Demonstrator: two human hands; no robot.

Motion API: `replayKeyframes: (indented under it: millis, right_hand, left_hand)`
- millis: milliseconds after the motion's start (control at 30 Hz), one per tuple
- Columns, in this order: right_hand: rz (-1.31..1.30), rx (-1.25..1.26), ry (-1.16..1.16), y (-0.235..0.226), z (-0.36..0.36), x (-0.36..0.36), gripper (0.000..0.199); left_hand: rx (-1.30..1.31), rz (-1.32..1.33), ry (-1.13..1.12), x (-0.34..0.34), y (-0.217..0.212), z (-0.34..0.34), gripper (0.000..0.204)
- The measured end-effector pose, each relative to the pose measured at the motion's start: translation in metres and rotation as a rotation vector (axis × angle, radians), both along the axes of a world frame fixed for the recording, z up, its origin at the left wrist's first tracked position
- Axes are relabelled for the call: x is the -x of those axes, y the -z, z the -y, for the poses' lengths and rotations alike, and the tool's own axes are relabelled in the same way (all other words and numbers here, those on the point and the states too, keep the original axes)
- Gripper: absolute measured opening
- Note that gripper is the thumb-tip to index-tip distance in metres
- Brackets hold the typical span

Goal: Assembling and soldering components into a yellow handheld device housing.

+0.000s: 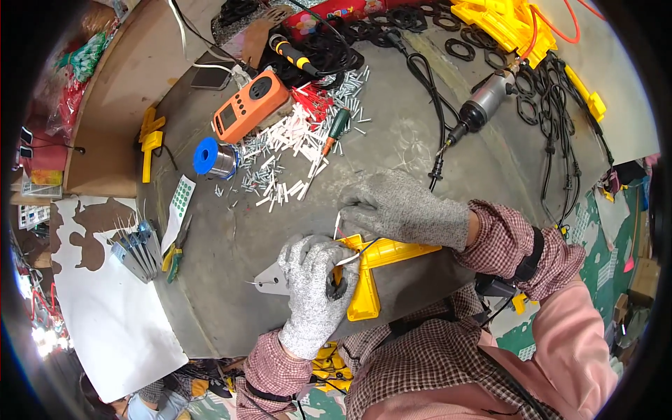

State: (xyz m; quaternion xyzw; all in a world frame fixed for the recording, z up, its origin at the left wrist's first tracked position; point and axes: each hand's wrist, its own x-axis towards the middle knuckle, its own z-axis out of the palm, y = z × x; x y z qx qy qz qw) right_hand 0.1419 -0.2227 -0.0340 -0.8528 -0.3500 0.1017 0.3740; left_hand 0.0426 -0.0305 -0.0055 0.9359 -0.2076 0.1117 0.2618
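Both my hands wear grey knit gloves. My left hand (pixel 316 287) is closed over the corner of a yellow plastic housing (pixel 402 253), gripping a black wire (pixel 369 245) with a white sleeve (pixel 348 259) beside the thumb. The housing lies on the table, its T-shaped body partly under both hands. Above it, my right hand (pixel 402 206) is closed with its fingertips pinched on a thin white tube (pixel 337 222), which points down toward the left fingers. A grey metal plate (pixel 271 281) with short wire ends sticks out left of my left hand. The exact fingertip contacts are partly hidden.
Beyond my hands lie loose white tubes and screws (pixel 297 136), a green screwdriver (pixel 338 129), an orange power meter (pixel 250 106) and a solder spool (pixel 215 159). An air screwdriver (pixel 484 101) lies at right. Green-handled pliers (pixel 174 262) and metal plates (pixel 138 250) sit left.
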Motion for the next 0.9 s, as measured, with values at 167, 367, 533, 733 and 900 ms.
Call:
replayKeyframes:
  millis: [167,367,533,733,900]
  right_hand:
    - [-0.067,0.057,-0.067,-0.015,0.002,-0.009,0.025]
    - [0.383,0.043,0.038,-0.021,0.021,-0.087,0.030]
    - [0.383,0.226,0.039,-0.034,0.008,-0.120,0.025]
    - [0.308,0.038,-0.154,-0.150,0.022,-0.027,0.016]
    - [0.237,-0.159,0.006,-0.104,-0.007,0.007,0.014]
  left_hand:
    - [-0.136,-0.021,0.053,-0.003,-0.010,0.006,0.034]
    - [-0.206,-0.137,0.171,0.025,-0.011,-0.013,0.040]
    - [-0.257,-0.064,-0.059,0.039,0.004,-0.039,0.032]
    - [-0.107,-0.065,-0.132,0.039,0.004,-0.032,0.038]
    - [-0.119,0.048,-0.110,0.039,0.027,-0.033,0.038]
